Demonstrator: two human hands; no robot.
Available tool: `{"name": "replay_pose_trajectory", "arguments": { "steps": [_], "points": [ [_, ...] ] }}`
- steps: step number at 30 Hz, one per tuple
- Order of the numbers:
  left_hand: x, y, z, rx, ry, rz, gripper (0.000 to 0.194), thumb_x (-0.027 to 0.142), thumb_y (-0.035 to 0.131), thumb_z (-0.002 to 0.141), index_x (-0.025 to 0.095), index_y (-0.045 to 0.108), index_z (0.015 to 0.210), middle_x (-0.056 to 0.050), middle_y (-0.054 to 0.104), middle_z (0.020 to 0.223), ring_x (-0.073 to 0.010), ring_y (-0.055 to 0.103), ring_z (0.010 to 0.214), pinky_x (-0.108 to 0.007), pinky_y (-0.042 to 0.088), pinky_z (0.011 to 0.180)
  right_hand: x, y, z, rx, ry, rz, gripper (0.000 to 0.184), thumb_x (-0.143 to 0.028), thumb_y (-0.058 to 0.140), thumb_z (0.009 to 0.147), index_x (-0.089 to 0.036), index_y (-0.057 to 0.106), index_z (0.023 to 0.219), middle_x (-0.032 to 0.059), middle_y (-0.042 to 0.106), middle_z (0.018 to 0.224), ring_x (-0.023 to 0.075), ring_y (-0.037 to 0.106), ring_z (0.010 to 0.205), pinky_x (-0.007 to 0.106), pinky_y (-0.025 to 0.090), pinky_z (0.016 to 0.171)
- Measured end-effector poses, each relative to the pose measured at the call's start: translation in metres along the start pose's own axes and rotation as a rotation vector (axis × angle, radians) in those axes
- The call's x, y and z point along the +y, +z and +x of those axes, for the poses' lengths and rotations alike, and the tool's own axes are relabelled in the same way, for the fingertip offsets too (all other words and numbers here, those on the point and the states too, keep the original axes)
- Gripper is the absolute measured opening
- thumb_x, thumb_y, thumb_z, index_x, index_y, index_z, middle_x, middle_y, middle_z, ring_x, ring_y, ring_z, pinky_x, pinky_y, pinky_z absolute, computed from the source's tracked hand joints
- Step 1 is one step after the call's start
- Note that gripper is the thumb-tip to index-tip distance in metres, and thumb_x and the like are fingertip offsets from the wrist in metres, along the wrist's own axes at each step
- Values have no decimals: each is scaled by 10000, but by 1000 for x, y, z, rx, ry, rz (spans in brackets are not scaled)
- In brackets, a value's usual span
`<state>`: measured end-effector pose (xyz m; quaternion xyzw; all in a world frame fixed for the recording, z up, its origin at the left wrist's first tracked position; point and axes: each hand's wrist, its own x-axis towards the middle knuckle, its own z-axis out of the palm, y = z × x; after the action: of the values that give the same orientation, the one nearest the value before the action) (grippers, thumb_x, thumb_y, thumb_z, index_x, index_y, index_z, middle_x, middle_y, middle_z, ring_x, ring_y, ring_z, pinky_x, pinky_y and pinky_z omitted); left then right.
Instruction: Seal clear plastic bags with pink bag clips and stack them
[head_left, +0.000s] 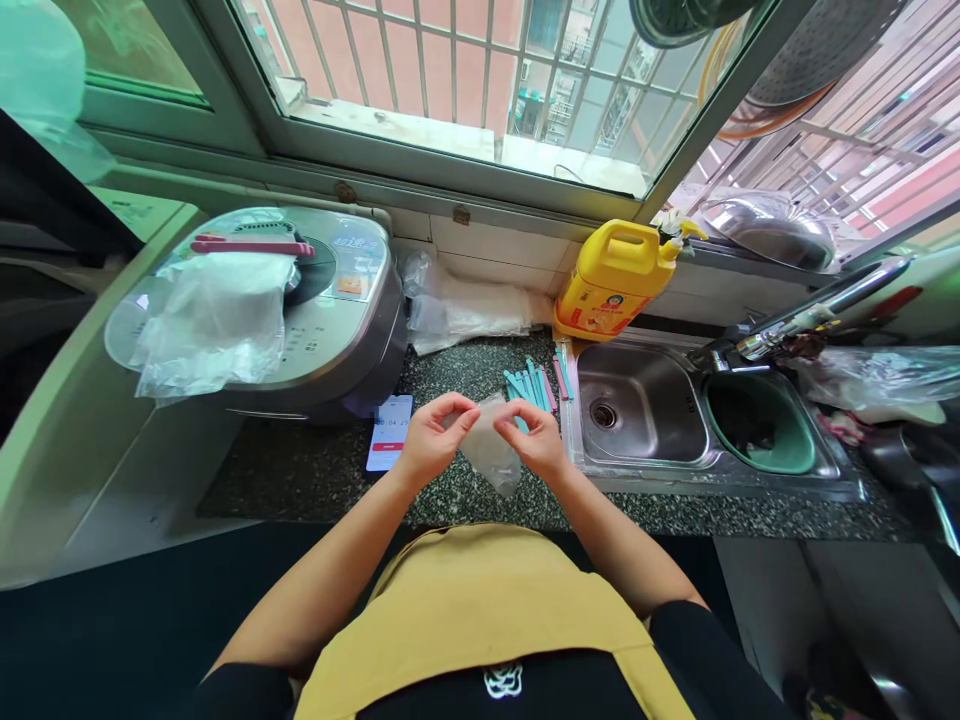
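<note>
My left hand [437,437] and right hand [537,440], each closed in a pinch, grip the bag [491,452] near its top; light, even tension should keep it flat.

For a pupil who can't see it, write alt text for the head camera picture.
A person's left hand and right hand pinch a translucent plastic bag over a speckled counter. Blue and pink strips lie beyond, near a steel sink and a yellow jug; a cooker topped with more bags stands to the left.
</note>
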<state>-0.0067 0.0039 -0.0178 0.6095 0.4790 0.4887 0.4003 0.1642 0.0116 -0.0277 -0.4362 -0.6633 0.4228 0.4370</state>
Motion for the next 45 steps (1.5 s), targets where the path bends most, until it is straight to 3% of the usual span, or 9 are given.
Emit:
{"name": "replay_pose_trajectory", "arguments": {
  "steps": [5,10,16,19,24,27,33,40,45],
  "points": [
    [10,-6,9,-37,118,119,346,434,700,702,182,649,934,-53,653,836,-181,587,788,-302,471,750,-6,-1,-1,-9,-109,-114,292,-404,559,848,-193,588,649,12,594,649,153,547,657,292,429,658],
    [21,-11,20,-150,183,153,247,354,579,825,174,629,663,-34,620,667,-147,556,657,-263,439,624,1,-7,-4,-134,-119,-165,279,-428,608,808,-182,611,679,15,601,672,147,547,656,284,435,649],
    [26,-24,25,-143,192,106,238,350,599,814,167,636,667,-28,606,658,-130,544,623,-244,434,596,27,-21,-25,-230,-21,-151,255,-440,641,773,-186,668,766,39,654,787,175,594,781,322,453,753],
    [27,-28,26,-130,181,83,266,394,605,804,172,634,661,-28,608,649,-128,540,603,-248,443,592,38,-26,-36,-185,112,-76,387,-512,719,668,-201,678,893,60,675,935,203,599,895,353,445,830],
    [30,-32,26,-126,200,58,280,412,613,797,175,631,649,-29,609,644,-126,542,596,-246,452,585,59,-31,-49,191,607,316,704,-799,510,636,-195,667,964,80,690,964,187,632,814,306,477,712],
    [31,-34,26,-129,232,70,267,392,611,803,174,634,650,-32,612,648,-126,547,600,-246,458,584,66,-25,-54,35,859,589,705,-816,468,651,-153,685,750,67,692,718,157,622,625,279,470,617],
    [25,-36,23,-70,248,81,259,384,608,810,168,629,667,-32,616,666,-127,554,625,-245,461,599,71,-4,-58,161,774,835,380,-479,825,528,-170,650,660,-11,678,620,117,591,552,250,472,612],
    [24,-38,19,-31,234,80,255,370,604,816,160,615,671,-26,605,660,-122,550,619,-233,455,586,67,-5,-61,60,768,965,486,-666,643,652,-194,654,768,20,690,702,162,635,654,297,488,629],
    [25,-42,19,-21,271,136,238,342,591,827,156,613,681,-30,617,671,-120,557,630,-230,460,601,68,2,-66,53,739,860,390,-490,804,552,-172,663,729,20,702,721,154,633,674,288,485,705]
  ]
}}
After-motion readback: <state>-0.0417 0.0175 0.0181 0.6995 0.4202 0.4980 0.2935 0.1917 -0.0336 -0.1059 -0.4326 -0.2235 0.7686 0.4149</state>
